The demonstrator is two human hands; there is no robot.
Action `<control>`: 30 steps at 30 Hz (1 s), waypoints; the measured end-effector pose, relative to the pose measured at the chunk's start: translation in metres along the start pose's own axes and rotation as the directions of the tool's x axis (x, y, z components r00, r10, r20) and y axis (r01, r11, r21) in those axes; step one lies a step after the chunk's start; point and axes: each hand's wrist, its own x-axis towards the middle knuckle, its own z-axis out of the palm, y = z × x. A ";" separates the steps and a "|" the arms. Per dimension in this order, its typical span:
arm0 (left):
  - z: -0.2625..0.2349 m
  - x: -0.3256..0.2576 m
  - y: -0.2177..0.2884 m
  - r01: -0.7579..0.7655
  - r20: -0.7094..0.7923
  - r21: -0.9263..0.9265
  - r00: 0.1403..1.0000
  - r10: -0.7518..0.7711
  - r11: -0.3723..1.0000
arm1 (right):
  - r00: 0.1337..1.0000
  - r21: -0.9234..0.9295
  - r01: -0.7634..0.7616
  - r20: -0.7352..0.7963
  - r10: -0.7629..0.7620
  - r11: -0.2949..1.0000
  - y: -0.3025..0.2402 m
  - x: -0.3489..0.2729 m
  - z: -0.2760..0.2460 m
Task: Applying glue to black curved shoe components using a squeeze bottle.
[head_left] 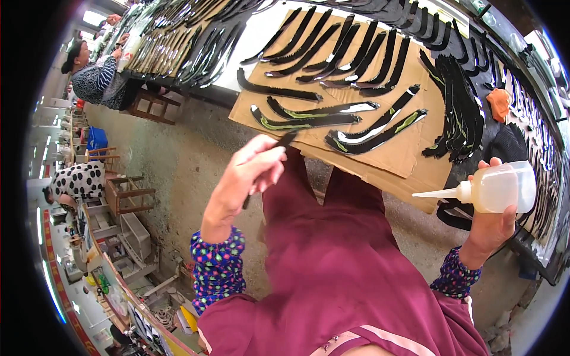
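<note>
My left hand [246,175] grips a thin dark brush [285,141], its tip pointing toward the near edge of a brown cardboard sheet [409,157]. My right hand [493,222] holds a translucent squeeze bottle [499,187] whose white nozzle points left. On the cardboard lie several curved black strips [323,110]; some carry yellow-green and white streaks. A stack of the same black strips [457,107] sits at the cardboard's right side. My lap in dark red cloth fills the lower middle.
The workbench [522,107] runs along the top and right, covered with more black strips and an orange cloth [499,104]. Two other people [95,74] sit at the left near wooden stools [127,196]. Concrete floor lies between.
</note>
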 end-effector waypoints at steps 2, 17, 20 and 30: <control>-0.016 0.001 0.003 -0.069 -0.105 0.122 0.991 0.082 0.990 | 0.996 0.031 0.025 -0.086 -0.022 0.999 0.000 0.003 -0.005; -0.076 0.123 0.017 -0.277 0.188 0.599 0.961 0.204 0.752 | 0.990 0.113 0.034 -0.138 -0.018 0.993 -0.001 0.010 -0.009; -0.071 0.132 0.022 -0.272 0.218 0.632 0.961 0.171 0.726 | 0.989 0.095 0.034 -0.148 -0.020 0.995 -0.001 0.013 -0.006; -0.068 0.150 0.013 -0.307 0.290 0.592 0.944 0.159 0.745 | 0.984 0.066 0.029 -0.179 -0.017 0.997 -0.004 0.014 0.002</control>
